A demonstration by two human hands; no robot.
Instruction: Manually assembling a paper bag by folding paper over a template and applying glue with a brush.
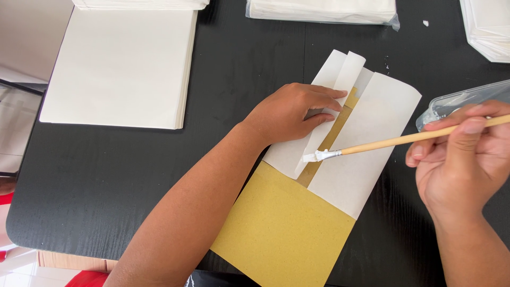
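My left hand [291, 111] presses flat on a folded white paper sheet [366, 149] that lies over a mustard-yellow card [281, 228]. Its fingers hold down the left flap and a narrow folded strip [340, 87]. My right hand [462, 154] grips a wooden-handled paintbrush [393, 142]. The brush's white bristle tip [309, 157] touches the edge of the folded strip, where a band of yellow card shows between the two white flaps.
A stack of white sheets [119, 66] lies at the upper left of the black table [106, 180]. More paper stacks sit at the top centre [324, 9] and top right [489, 29]. A clear plastic container [451, 101] stands beside my right hand.
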